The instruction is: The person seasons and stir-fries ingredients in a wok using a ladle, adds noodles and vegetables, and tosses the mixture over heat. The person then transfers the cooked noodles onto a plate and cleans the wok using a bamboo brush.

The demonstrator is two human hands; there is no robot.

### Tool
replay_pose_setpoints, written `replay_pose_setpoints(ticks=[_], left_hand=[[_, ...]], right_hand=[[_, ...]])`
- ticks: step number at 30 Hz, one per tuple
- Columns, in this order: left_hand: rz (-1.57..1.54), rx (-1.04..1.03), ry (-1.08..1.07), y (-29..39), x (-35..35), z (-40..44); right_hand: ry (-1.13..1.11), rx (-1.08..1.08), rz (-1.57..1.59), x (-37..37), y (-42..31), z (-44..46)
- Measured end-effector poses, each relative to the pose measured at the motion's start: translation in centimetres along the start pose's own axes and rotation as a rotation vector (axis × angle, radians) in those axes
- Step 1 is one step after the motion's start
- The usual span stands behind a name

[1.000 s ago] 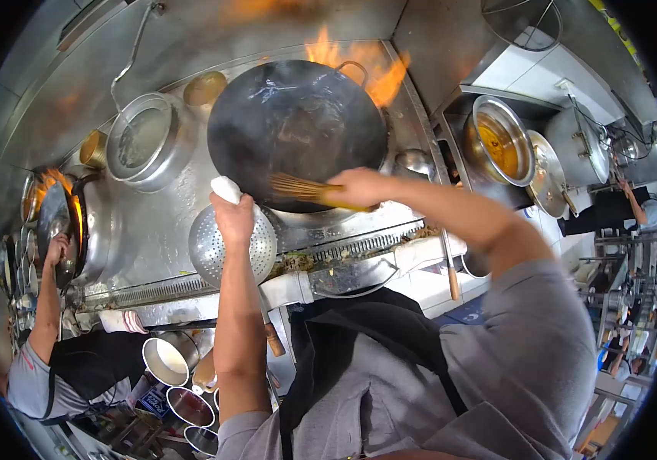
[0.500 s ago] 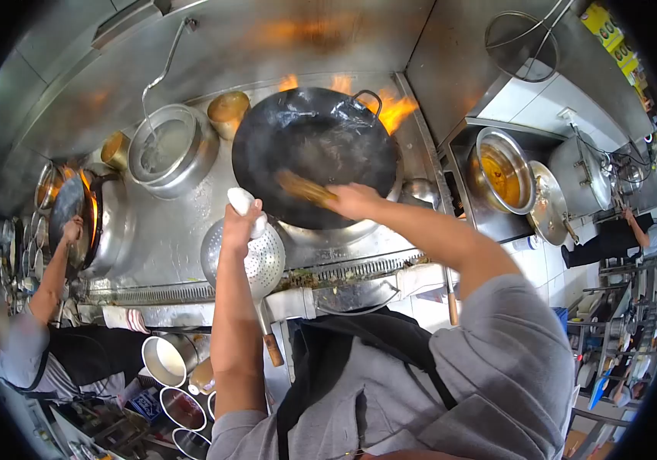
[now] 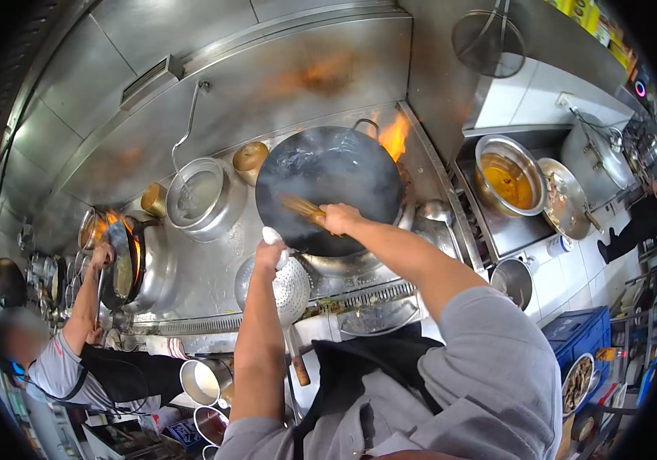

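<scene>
A large black wok (image 3: 336, 165) sits tilted over the burner, wet inside and steaming. My right hand (image 3: 339, 220) is closed around a bamboo wok brush (image 3: 302, 207), whose bristles point left inside the wok. At the wok's near left rim, my left hand (image 3: 269, 256) is closed on a folded white cloth (image 3: 274, 236). Whether the cloth wraps a wok handle is hidden. Below that hand lies a perforated metal skimmer (image 3: 292, 291) with a wooden handle, partly covered by my forearm.
Flames (image 3: 395, 138) rise behind the wok's far right edge. Left of it are a water pot (image 3: 225, 201) and a brass-coloured pot (image 3: 250, 159). A ladle (image 3: 437, 211) lies at right, near a basin of orange liquid (image 3: 503, 146). A co-worker's hand (image 3: 101, 255) works at another flaming wok.
The view has shifted, so the stove sits lower and further right. The wok looks flatter, with less flame behind it. My hands keep hold of the brush and the cloth.
</scene>
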State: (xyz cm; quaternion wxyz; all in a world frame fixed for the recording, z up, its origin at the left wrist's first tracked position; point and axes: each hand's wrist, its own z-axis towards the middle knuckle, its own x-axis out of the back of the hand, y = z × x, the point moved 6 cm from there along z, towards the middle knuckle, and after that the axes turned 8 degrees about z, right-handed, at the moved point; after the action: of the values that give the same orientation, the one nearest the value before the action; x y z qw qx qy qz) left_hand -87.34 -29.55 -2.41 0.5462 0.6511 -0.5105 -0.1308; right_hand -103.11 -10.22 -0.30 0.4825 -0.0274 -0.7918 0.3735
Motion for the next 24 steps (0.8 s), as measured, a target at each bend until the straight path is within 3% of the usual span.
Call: replay_pose_setpoints(ticks=[2, 4, 8, 9, 10, 12, 17, 18, 22, 24], left_hand=[[-0.116, 0.054, -0.049, 0.0, -0.5, -2.4], [-0.143, 0.038, -0.007, -0.2, -0.9, -5.6], [-0.182, -0.078, 0.099, -2.0, 0.8, -8.5], [-0.208, -0.158, 0.109, 1.3, 1.2, -11.4], [-0.157, -0.147, 0.105, 1.6, 1.8, -11.4], [-0.01, -0.163, 0.225, 5.0, 2.6, -12.8], [0.173, -0.315, 0.302, 12.5, 1.2, -14.9], [0.219, -0.339, 0.336, 13.8, 0.8, -15.7], [0.452, -0.434, 0.505, 16.8, 0.1, -15.8], [0.529, -0.398, 0.487, 19.7, -1.5, -17.6]], right_hand=[[-0.241, 0.05, -0.081, 1.7, 0.6, -2.8], [-0.263, 0.117, -0.145, 5.0, 3.5, -5.9], [-0.043, 0.159, 0.25, 11.8, 14.7, -12.1], [-0.029, -0.091, 0.431, 14.2, 16.0, -15.5], [0.043, 0.04, 0.498, 15.7, 18.2, -16.6], [0.167, 0.017, 0.872, 16.5, 23.9, -18.0], [0.228, -0.212, 0.973, 18.0, 29.0, -22.9], [0.312, -0.116, 0.98, 16.9, 31.2, -21.6], [0.251, -0.054, 1.017, 14.7, 32.5, -21.0], [0.235, -0.032, 1.042, 14.2, 31.7, -20.8]])
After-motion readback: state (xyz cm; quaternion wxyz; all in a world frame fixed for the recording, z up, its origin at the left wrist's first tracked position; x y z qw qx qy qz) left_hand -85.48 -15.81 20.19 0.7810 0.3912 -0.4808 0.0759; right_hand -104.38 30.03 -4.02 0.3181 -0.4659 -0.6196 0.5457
